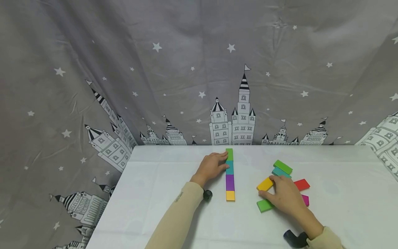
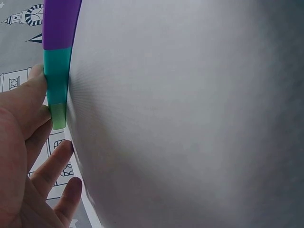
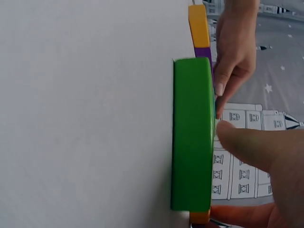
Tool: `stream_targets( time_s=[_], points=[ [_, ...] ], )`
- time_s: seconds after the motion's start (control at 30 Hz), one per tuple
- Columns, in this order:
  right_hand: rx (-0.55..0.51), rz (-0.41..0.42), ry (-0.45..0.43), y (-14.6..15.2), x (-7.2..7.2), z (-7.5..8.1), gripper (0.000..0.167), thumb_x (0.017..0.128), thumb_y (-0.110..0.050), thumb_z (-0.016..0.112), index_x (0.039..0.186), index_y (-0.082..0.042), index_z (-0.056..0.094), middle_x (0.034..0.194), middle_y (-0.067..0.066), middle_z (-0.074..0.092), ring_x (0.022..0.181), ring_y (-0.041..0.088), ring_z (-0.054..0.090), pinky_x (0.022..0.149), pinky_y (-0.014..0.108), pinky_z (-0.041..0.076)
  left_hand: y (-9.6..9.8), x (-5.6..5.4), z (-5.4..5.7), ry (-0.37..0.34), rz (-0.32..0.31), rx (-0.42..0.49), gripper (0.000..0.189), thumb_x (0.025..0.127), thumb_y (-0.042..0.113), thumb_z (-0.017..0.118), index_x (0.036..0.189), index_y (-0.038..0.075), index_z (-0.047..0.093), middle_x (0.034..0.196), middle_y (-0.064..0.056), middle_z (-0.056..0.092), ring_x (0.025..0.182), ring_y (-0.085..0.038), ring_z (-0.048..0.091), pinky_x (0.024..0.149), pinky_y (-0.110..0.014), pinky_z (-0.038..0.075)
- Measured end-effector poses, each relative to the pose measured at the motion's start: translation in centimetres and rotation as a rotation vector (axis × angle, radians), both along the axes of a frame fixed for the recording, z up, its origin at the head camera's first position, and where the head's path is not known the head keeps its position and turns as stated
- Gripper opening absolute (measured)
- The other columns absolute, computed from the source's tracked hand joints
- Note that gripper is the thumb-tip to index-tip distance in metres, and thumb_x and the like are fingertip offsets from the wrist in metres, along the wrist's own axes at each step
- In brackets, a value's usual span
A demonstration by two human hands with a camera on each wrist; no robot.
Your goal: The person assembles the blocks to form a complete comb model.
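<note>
Green (image 1: 229, 154), teal (image 1: 230, 171), purple (image 1: 229, 182) and yellow (image 1: 230, 196) blocks lie end to end in a straight row on the white table. My left hand (image 1: 210, 167) rests along the row's left side, fingertips touching the green and teal blocks. To the right is a loose group of blocks. There my right hand (image 1: 287, 195) pinches a yellow block (image 1: 264, 184) between thumb and index finger. A second green block (image 1: 264, 205) lies just below the thumb; in the right wrist view this green block (image 3: 192, 135) hides most of the yellow one.
Around the right hand lie another green block (image 1: 283, 166), a teal block (image 1: 281, 172), a red block (image 1: 302, 184) and a magenta block (image 1: 306, 200), partly covered. A grey curtain (image 1: 192, 41) printed with castles and stars hangs behind the table (image 1: 155, 193).
</note>
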State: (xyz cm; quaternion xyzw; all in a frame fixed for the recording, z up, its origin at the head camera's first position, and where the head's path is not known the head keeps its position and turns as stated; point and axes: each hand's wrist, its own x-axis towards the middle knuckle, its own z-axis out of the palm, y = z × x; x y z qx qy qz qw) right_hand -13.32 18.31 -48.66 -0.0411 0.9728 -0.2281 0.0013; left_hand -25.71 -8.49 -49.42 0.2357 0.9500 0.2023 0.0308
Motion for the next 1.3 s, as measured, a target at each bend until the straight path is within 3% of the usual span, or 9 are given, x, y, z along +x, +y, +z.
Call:
stream_targets(
  time_s=[0.23,0.5,0.77,0.97,1.3],
  points=[
    [0.046,0.015,-0.002,-0.5,0.1,0.0,0.07,0.077,-0.042,0.085,0.128,0.001,0.064,0.12,0.028,0.061,0.11,0.044,0.055,0.092,0.062,0.052,0.0,0.0,-0.1,-0.005,0.007,-0.011,0.053,0.096,0.04,0.067,0.144,0.019,0.056,0.152,0.014,0.047,0.137,-0.017,0.047,0.115,-0.041,0.037],
    [-0.041,0.02,0.011,-0.1,0.0,-0.2,0.069,0.076,-0.037,0.087,0.126,0.004,0.064,0.125,0.028,0.06,0.118,0.046,0.052,0.098,0.065,0.047,0.0,-0.1,-0.1,-0.005,-0.006,0.0,0.053,0.096,0.039,0.067,0.143,0.017,0.057,0.152,0.012,0.048,0.137,-0.018,0.048,0.115,-0.042,0.037],
    [-0.127,0.011,0.044,0.2,0.0,0.9,0.067,0.078,-0.037,0.085,0.13,-0.001,0.063,0.128,0.022,0.062,0.12,0.043,0.052,0.096,0.063,0.05,0.0,-0.1,-0.1,-0.001,-0.003,-0.006,0.053,0.096,0.04,0.067,0.143,0.018,0.056,0.151,0.012,0.048,0.137,-0.018,0.048,0.115,-0.042,0.037],
    [-0.152,0.059,0.116,0.0,0.2,1.7,0.061,0.078,-0.032,0.086,0.128,-0.004,0.065,0.124,0.016,0.065,0.116,0.038,0.054,0.092,0.059,0.052,0.0,-0.1,0.0,0.0,-0.003,0.004,0.053,0.096,0.039,0.068,0.143,0.017,0.057,0.151,0.011,0.049,0.137,-0.019,0.048,0.115,-0.043,0.037],
    [-0.168,0.107,0.101,-1.8,0.7,2.8,0.061,0.076,-0.033,0.089,0.128,-0.01,0.067,0.125,0.011,0.064,0.117,0.034,0.055,0.09,0.057,0.056,0.0,0.0,0.1,-0.009,0.001,0.002,0.053,0.096,0.039,0.068,0.143,0.018,0.057,0.152,0.012,0.048,0.138,-0.019,0.047,0.116,-0.043,0.036]
  ],
)
